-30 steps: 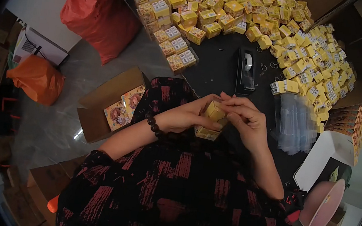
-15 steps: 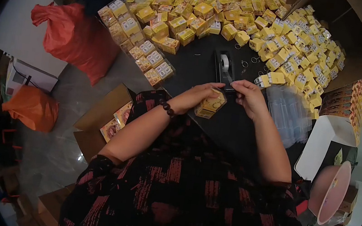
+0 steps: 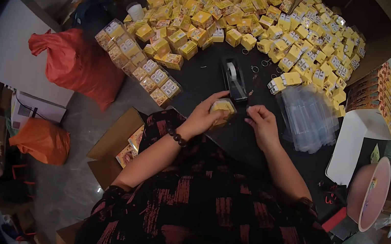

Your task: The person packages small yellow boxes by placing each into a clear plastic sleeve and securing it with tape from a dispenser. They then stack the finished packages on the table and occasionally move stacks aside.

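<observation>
Lead: Start nearest. What stands to either side?
Clerk: An open cardboard box on the left, printed packs inside. A pink basin on the right.
Lead: State of the hands?
Clerk: The left hand wears a dark beaded bracelet at its wrist and grips a small yellow box, thumb across it. The right hand has thumb and fingertips drawn together, apart from that box. I cannot tell whether anything is between them.
Lead: Position of the box?
Clerk: In the left hand, at the near side of the black table.
Lead: Beyond it?
Clerk: A black tape dispenser, white roll fitted, just past both hands. Clear plastic sleeves lie stacked to the right; clear-wrapped packs stand in rows to the left.
Lead: Far side?
Clerk: A heap of yellow boxes, smaller yellow-and-white pieces to its right, and a white cup at its left.
</observation>
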A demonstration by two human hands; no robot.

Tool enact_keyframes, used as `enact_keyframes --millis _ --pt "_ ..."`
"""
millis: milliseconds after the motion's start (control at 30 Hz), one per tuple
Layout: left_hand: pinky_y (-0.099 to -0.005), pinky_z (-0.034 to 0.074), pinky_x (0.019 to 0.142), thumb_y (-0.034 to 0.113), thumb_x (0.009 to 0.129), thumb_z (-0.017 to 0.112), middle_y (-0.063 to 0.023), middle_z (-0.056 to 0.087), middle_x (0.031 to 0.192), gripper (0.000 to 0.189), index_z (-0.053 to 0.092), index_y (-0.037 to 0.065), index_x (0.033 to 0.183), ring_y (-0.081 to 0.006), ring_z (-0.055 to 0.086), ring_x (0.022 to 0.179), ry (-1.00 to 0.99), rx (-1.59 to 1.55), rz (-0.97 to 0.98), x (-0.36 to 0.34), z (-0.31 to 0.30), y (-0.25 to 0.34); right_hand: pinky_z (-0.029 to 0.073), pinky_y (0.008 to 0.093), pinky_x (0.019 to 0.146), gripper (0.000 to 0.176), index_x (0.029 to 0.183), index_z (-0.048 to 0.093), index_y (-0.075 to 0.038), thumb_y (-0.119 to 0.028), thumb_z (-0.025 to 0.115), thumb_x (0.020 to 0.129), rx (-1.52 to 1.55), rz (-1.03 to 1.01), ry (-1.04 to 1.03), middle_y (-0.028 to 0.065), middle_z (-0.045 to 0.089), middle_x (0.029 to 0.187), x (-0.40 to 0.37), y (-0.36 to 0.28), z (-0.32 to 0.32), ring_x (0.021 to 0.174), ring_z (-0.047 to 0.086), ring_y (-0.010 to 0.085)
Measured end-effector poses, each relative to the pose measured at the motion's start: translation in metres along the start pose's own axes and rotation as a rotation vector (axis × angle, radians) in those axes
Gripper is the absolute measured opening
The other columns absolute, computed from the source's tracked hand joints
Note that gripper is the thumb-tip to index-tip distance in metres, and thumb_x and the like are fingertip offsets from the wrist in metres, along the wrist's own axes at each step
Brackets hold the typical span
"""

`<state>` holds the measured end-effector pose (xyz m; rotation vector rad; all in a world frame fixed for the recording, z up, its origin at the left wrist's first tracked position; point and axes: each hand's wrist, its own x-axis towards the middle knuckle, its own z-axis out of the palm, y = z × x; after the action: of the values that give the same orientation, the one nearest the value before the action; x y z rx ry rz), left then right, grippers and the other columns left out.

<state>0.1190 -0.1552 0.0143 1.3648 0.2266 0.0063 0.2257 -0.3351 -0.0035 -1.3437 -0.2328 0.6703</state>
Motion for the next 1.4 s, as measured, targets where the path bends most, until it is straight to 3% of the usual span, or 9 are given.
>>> enact_keyframes --millis 133,367,433,533,767,833,933,1133,1400 --pt "-0.0303 0.044 0.088 0.014 0.077 0.069 -0.0096 0.055 0.107 0.067 0.041 0.008 0.137 -0.0209 0.055 0.099 0.102 0.396 0.278 -0.011 0.006 0.0 0.044 0.0196 0.068 0.011 0.087 0.063 -0.007 -0.017 0.062 0.09 0.104 0.154 -0.15 -0.0017 0.059 0.085 -0.034 -0.024 0.02 0.077 0.055 0.0055" --pt "-0.0305 0.044 0.089 0.014 0.077 0.068 -0.0105 0.055 0.107 0.065 0.042 0.007 0.136 -0.022 0.055 0.097 0.109 0.6 0.38 -0.023 0.02 0.018 0.04 0.0199 0.063 0.013 0.086 0.062 -0.005 -0.017 0.061 0.091 -0.075 0.162 -0.155 -0.0012 0.057 0.078 -0.044 -0.023 0.024 0.067 0.051 0.0052" --pt "-0.0288 0.043 0.089 0.014 0.083 0.06 -0.0089 0.056 0.108 0.056 0.042 0.006 0.135 -0.0183 0.055 0.099 -0.007 0.021 0.196 -0.021 0.023 0.014 0.039 0.0209 0.059 0.015 0.087 0.061 -0.002 -0.016 0.06 0.091 -0.428 -0.198 -0.18 0.0004 0.052 0.07 -0.042 -0.014 0.022 0.062 0.048 0.0073" --pt "-0.0277 0.044 0.09 0.017 0.088 0.052 -0.0083 0.057 0.112 0.05 0.042 0.004 0.135 -0.0155 0.055 0.103 -0.078 -0.233 0.064 -0.015 0.02 0.012 0.038 0.0243 0.057 0.016 0.087 0.061 -0.001 -0.017 0.063 0.089 -0.65 -0.477 -0.123 0.0015 0.047 0.07 -0.036 -0.009 0.023 0.062 0.045 0.0098" --pt "-0.0264 0.044 0.092 0.022 0.092 0.048 -0.0082 0.058 0.116 0.047 0.042 0.005 0.136 -0.0141 0.056 0.106 -0.1 -0.214 -0.096 0.011 -0.005 0.002 0.04 0.0233 0.062 0.011 0.094 0.065 -0.007 -0.017 0.063 0.089 -0.584 -0.485 0.121 -0.0015 0.05 0.081 0.048 -0.019 0.008 0.067 0.047 0.0078" --pt "-0.0255 0.044 0.091 0.022 0.093 0.048 -0.0069 0.058 0.116 0.046 0.043 0.005 0.136 -0.013 0.056 0.105 -0.099 -0.218 -0.159 0.015 -0.008 0.005 0.038 0.0222 0.061 0.007 0.091 0.065 -0.009 -0.015 0.065 0.087 -0.286 0.24 -0.175 -0.0041 0.052 0.074 0.055 -0.041 0.008 0.068 0.047 0.0055" --pt "-0.0252 0.044 0.091 0.023 0.093 0.049 -0.0064 0.058 0.116 0.046 0.044 0.004 0.134 -0.0128 0.057 0.104 -0.083 -0.171 -0.188 0.016 -0.007 0.008 0.035 0.0209 0.055 0.004 0.085 0.065 -0.01 -0.014 0.066 0.086 0.179 0.279 -0.14 -0.0055 0.053 0.068 0.052 -0.043 0.005 0.063 0.047 0.0045" --pt "-0.0245 0.044 0.089 0.023 0.092 0.05 -0.0046 0.059 0.114 0.046 0.045 0.002 0.133 -0.0119 0.057 0.102 -0.071 -0.201 -0.189 0.015 -0.004 0.012 0.032 0.02 0.047 0.008 0.084 0.063 -0.005 -0.012 0.064 0.087 -0.377 0.066 0.035 -0.0031 0.054 0.065 0.025 0.004 -0.005 0.052 0.044 0.0061" --pt "-0.0336 0.05 0.086 0.04 0.095 0.042 -0.0062 0.06 0.108 0.044 0.052 0.006 0.121 -0.0178 0.06 0.1 0.175 -0.623 -0.133 -0.006 0.012 0.006 0.034 0.0188 0.055 0.01 0.085 0.064 -0.002 -0.012 0.061 0.088 0.089 0.181 -0.091 -0.0013 0.056 0.068 -0.037 -0.018 0.021 0.057 0.043 0.0057"
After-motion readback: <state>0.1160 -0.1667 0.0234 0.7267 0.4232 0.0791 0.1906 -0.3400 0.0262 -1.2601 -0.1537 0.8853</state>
